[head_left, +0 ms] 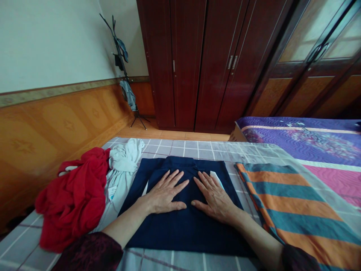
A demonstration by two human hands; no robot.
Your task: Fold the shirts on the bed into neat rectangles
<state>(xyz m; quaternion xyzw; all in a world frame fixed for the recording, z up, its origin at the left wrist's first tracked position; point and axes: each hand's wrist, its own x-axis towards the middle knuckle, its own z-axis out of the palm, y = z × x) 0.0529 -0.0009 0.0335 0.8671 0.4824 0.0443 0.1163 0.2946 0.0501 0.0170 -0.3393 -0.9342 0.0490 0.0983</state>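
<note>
A dark navy garment point(186, 233) lies folded flat on the checked bedsheet, its collar end away from me. Small white patches show at its left and right sides. My left hand point(167, 191) rests palm down on the left part of the cloth, fingers spread. On the right part, my right hand point(213, 195) lies flat too, with its fingers apart and the fingertips beside the white patch. Neither hand grips anything. The two thumbs point toward each other with a small gap between them.
Left of the garment are a crumpled red cloth point(76, 199) and a pale one point(124, 165). An orange and teal striped cloth point(299, 203) lies folded at the right. Beyond the bed stand a coat rack point(124, 64) and a wardrobe point(186, 67).
</note>
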